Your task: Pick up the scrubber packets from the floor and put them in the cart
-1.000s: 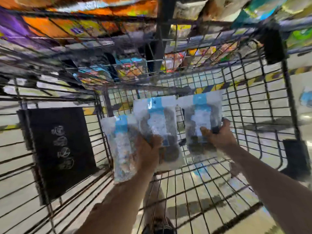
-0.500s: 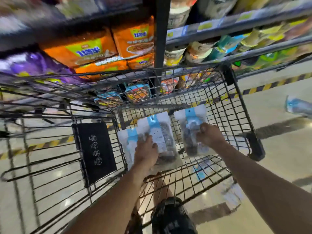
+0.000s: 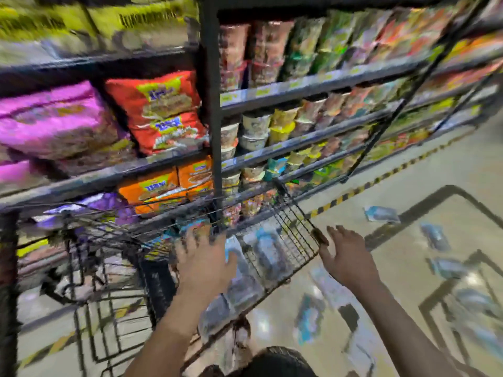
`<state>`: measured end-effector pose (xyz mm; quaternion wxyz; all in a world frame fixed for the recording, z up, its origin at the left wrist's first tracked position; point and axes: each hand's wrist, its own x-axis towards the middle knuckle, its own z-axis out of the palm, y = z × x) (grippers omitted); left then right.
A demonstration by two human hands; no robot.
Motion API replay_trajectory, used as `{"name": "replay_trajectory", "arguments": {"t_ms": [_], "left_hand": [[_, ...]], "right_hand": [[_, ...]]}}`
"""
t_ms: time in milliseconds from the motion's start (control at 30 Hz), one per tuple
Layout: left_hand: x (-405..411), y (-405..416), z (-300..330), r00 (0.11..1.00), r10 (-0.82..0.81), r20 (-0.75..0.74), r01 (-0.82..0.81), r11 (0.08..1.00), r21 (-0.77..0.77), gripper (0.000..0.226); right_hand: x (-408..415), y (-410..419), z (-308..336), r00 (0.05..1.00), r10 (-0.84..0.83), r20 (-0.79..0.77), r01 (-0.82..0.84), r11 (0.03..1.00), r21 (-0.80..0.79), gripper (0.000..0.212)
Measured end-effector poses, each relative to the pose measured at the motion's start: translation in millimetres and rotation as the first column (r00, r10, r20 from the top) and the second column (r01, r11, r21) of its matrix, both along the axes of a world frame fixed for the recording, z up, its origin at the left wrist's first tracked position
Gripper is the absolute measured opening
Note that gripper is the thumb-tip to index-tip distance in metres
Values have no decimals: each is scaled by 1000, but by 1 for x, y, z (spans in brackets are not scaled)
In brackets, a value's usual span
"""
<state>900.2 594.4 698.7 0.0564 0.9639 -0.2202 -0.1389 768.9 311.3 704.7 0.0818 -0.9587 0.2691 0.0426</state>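
Head view is badly blurred. I see my left hand (image 3: pixel 202 263) over the cart (image 3: pixel 295 235), fingers spread and grasping nothing. My right hand (image 3: pixel 345 257) hangs just outside the cart's right rim, palm released, also empty. Several packets (image 3: pixel 268 254) lie inside the cart basket against the wire floor. More packets (image 3: pixel 381 214) are scattered on the floor (image 3: pixel 435 172) to the right, well apart from both hands. Shelves (image 3: pixel 299 85) of noodle bags and cups stand behind the cart.

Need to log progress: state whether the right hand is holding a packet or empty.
Empty: the right hand is open, fingers spread, beside the cart, nothing in it.
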Motion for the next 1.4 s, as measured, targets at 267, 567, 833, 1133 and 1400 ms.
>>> {"name": "replay_trajectory", "arguments": {"t_ms": [267, 567, 833, 1133, 1400], "left_hand": [[-118, -31, 21, 967, -245, 68, 252, 957, -145, 54], [-280, -177, 40, 691, -698, 187, 722, 675, -152, 59], [-507, -368, 109, 428, -843, 327, 901, 370, -226, 67], [-660, -495, 108, 311, -913, 265, 937, 248, -245, 63], [-724, -635, 68, 294, -936, 194, 937, 242, -250, 64]], "right_hand": [[-197, 55, 30, 938, -340, 71, 338, 940, 40, 56], [-418, 11, 33, 800, -591, 106, 594, 804, 2, 64], [-620, -88, 98, 656, -726, 207, 749, 659, -64, 55], [-784, -179, 108, 491, -823, 286, 862, 506, -26, 57], [-871, -289, 65, 372, -906, 201, 920, 388, 48, 46]]}}
